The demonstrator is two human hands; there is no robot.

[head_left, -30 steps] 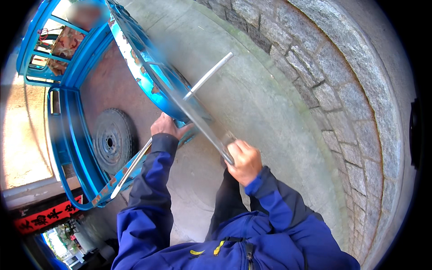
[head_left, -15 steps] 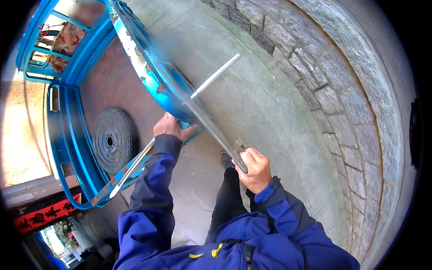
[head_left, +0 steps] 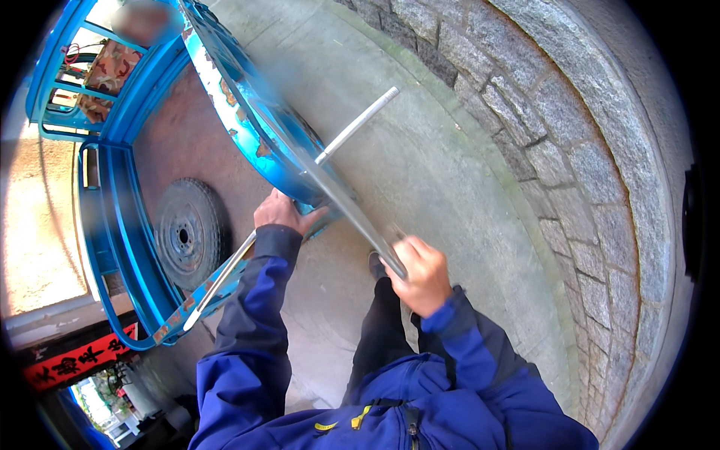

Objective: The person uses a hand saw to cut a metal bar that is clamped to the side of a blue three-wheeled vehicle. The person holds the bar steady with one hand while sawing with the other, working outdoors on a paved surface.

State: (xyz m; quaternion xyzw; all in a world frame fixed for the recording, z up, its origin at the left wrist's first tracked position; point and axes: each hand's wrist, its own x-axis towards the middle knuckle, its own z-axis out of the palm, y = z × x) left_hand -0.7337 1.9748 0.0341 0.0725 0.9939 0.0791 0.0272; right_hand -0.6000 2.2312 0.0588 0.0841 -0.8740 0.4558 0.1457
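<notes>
The grey metal bar (head_left: 349, 211) slanted across the middle of the view, its lower end inside the right hand (head_left: 421, 274). Those fingers were curled closed around that end, pressed to the metal, and from them the bar ran toward ten to eleven o'clock. From its upper part a pale crossbar (head_left: 358, 125) stuck out toward one to two o'clock, free of any fingers.

At ten o'clock from the right hand, the left hand (head_left: 278, 213) rested at the lower corner of the rusted blue side panel (head_left: 247, 129). Its thumb was spread toward three o'clock; whether its partly hidden fingers pinched anything, I cannot tell. The bar lay beyond that thumb, apart from it.

Toward nine o'clock from the left hand was a wheel (head_left: 182, 236); toward seven, a silver rod (head_left: 220, 282). A stone wall (head_left: 555, 161) curved by at two o'clock from the right hand.
</notes>
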